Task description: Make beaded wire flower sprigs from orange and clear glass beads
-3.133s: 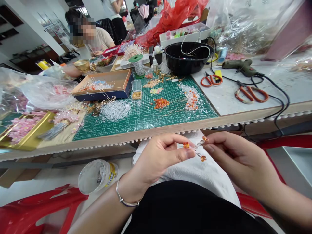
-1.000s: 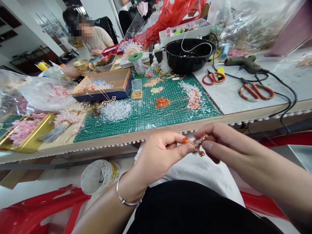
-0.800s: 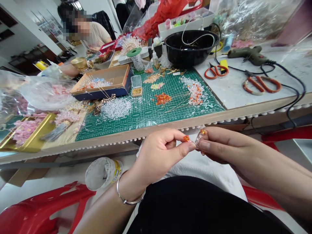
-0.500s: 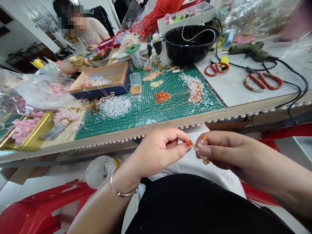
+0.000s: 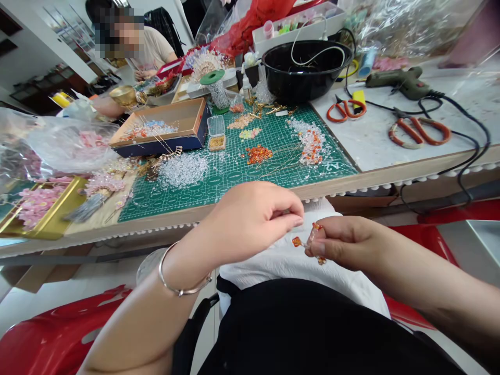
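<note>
A small beaded sprig (image 5: 311, 240) of clear and orange beads on thin wire is pinched between the thumb and fingers of my right hand (image 5: 344, 242). My left hand (image 5: 253, 211) hangs just up and left of it, fingertips together, apart from the beads. Nothing shows between those fingers, though a fine wire could pass unseen. Below both hands, a white cloth (image 5: 289, 260) lies across my lap. The green cutting mat (image 5: 187, 203) sits beyond them, with a heap of clear beads (image 5: 183, 171) and orange beads (image 5: 259, 154) on it.
A cardboard tray (image 5: 156, 112), black bowl (image 5: 307, 67), orange-handled scissors (image 5: 346, 110) and a glue gun (image 5: 398, 80) stand on the bench. Its beaded edge runs just beyond my hands. A co-worker (image 5: 150, 47) sits at the far end. Red stools (image 5: 58, 333) stand below.
My left hand has let go of the sprig and drawn back up and left. My right hand now holds the sprig alone, slightly lower than before.
</note>
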A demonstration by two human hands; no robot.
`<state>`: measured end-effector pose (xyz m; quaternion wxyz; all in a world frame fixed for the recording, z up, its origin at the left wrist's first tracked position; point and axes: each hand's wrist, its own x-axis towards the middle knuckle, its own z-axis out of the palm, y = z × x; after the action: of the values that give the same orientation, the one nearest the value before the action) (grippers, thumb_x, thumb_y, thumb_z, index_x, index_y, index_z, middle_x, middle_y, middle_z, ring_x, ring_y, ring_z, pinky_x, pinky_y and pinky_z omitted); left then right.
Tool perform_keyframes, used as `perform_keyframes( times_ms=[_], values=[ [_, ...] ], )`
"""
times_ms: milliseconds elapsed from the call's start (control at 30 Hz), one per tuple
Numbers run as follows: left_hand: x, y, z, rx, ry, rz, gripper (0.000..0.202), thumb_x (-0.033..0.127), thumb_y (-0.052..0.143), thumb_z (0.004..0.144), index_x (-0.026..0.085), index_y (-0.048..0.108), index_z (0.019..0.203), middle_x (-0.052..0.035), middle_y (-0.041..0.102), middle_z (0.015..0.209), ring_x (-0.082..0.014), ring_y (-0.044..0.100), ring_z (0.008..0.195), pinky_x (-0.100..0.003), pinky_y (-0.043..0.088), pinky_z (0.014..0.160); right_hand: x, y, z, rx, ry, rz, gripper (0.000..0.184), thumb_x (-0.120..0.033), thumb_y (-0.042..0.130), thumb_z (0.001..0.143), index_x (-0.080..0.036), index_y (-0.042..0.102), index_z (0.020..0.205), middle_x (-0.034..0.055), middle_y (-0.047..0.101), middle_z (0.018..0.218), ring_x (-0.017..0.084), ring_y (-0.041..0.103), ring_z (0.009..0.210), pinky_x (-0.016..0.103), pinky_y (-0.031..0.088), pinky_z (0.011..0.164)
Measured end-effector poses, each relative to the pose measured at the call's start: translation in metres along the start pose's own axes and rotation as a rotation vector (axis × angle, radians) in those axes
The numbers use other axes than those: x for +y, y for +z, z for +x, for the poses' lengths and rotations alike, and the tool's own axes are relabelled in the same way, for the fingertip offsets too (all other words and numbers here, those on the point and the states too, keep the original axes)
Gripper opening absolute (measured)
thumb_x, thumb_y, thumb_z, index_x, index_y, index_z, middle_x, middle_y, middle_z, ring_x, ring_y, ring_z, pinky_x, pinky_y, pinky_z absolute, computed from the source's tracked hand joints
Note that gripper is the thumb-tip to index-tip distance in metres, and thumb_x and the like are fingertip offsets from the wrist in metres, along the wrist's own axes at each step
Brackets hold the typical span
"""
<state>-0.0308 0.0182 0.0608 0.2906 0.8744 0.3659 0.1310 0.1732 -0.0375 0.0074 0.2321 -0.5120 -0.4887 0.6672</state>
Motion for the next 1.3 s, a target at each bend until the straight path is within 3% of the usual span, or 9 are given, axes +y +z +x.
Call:
perform_keyframes(
  times_ms=[133, 267, 467, 633, 700, 967, 1133, 1200, 1300],
  values=[
    [0.021, 0.011, -0.008, 0.179, 0.239, 0.389, 0.018, 0.014, 0.054, 0.091, 0.015, 0.072, 0.086, -0.0030, 0.067, 0.073, -0.0174, 0.055, 0.067, -0.033, 0.035, 0.061, 0.001, -0.001, 0.005, 0.109, -0.110, 0.043, 0.029, -0.047, 0.076, 0.081, -0.023, 0.065, 0.071, -0.0001, 0.060, 0.074, 0.021, 0.055, 0.078, 0.032, 0.046, 0.072],
    [0.026, 0.036, -0.022, 0.319, 0.379, 0.490, 0.018, 0.012, 0.055, 0.088, 0.014, 0.073, 0.084, -0.0015, 0.058, 0.059, -0.0165, 0.044, 0.054, -0.035, 0.025, 0.053, 0.007, -0.005, 0.005, 0.166, -0.145, 0.156, 0.030, -0.050, 0.073, 0.085, -0.022, 0.066, 0.077, -0.0004, 0.059, 0.076, 0.018, 0.051, 0.074, 0.028, 0.043, 0.067],
    [0.004, 0.050, -0.029, 0.283, 0.218, 0.056, 0.015, 0.017, 0.056, 0.092, 0.016, 0.070, 0.087, 0.0008, 0.063, 0.060, -0.0115, 0.048, 0.053, -0.028, 0.036, 0.058, 0.009, -0.007, -0.004, 0.134, -0.076, 0.237, 0.033, -0.051, 0.077, 0.081, -0.020, 0.065, 0.075, -0.0047, 0.042, 0.064, 0.011, 0.030, 0.056, 0.024, 0.027, 0.050],
    [-0.007, 0.044, -0.021, 0.089, -0.165, -0.261, 0.016, 0.030, 0.062, 0.092, 0.019, 0.072, 0.085, 0.0037, 0.056, 0.057, -0.0096, 0.044, 0.051, -0.025, 0.030, 0.050, 0.006, -0.003, -0.012, -0.001, -0.008, 0.226, 0.033, -0.050, 0.081, 0.076, -0.020, 0.066, 0.071, -0.0034, 0.047, 0.066, 0.012, 0.036, 0.061, 0.024, 0.029, 0.054],
    [-0.009, 0.041, -0.015, 0.043, -0.212, -0.347, 0.018, 0.034, 0.062, 0.091, 0.020, 0.073, 0.089, 0.0042, 0.054, 0.057, -0.0096, 0.043, 0.050, -0.024, 0.029, 0.048, 0.008, -0.001, -0.013, -0.053, 0.034, 0.202, 0.033, -0.049, 0.080, 0.077, -0.020, 0.065, 0.070, -0.0037, 0.046, 0.065, 0.012, 0.034, 0.060, 0.025, 0.027, 0.054],
    [0.006, 0.019, -0.007, 0.137, 0.211, 0.127, 0.018, 0.023, 0.056, 0.096, 0.019, 0.071, 0.087, -0.0002, 0.072, 0.076, -0.0137, 0.058, 0.067, -0.029, 0.038, 0.065, 0.012, 0.004, -0.003, -0.021, 0.015, 0.209, 0.027, -0.043, 0.080, 0.078, -0.020, 0.068, 0.071, -0.0025, 0.054, 0.070, 0.014, 0.043, 0.065, 0.026, 0.035, 0.060],
    [0.016, 0.032, -0.027, 0.237, 0.416, 0.364, 0.023, 0.016, 0.050, 0.092, 0.017, 0.072, 0.084, -0.0015, 0.064, 0.062, -0.0148, 0.050, 0.056, -0.033, 0.029, 0.055, 0.012, 0.003, -0.003, 0.071, -0.056, 0.332, 0.028, -0.044, 0.078, 0.081, -0.021, 0.065, 0.072, -0.0034, 0.049, 0.067, 0.013, 0.040, 0.062, 0.026, 0.034, 0.058],
    [0.010, 0.043, -0.033, 0.256, 0.404, 0.306, 0.022, 0.016, 0.050, 0.092, 0.017, 0.070, 0.082, -0.0004, 0.060, 0.057, -0.0137, 0.046, 0.052, -0.033, 0.027, 0.052, 0.013, 0.003, -0.005, 0.100, -0.071, 0.387, 0.033, -0.048, 0.077, 0.082, -0.021, 0.062, 0.071, -0.0062, 0.037, 0.061, 0.010, 0.026, 0.055, 0.025, 0.025, 0.051],
    [-0.004, 0.053, -0.036, 0.251, 0.164, 0.102, 0.017, 0.022, 0.054, 0.094, 0.018, 0.066, 0.082, 0.0010, 0.062, 0.060, -0.0127, 0.051, 0.054, -0.029, 0.036, 0.056, 0.016, 0.004, -0.005, 0.093, -0.074, 0.427, 0.038, -0.052, 0.077, 0.081, -0.020, 0.060, 0.071, -0.0076, 0.030, 0.059, 0.009, 0.016, 0.054, 0.025, 0.016, 0.047]
  ],
)
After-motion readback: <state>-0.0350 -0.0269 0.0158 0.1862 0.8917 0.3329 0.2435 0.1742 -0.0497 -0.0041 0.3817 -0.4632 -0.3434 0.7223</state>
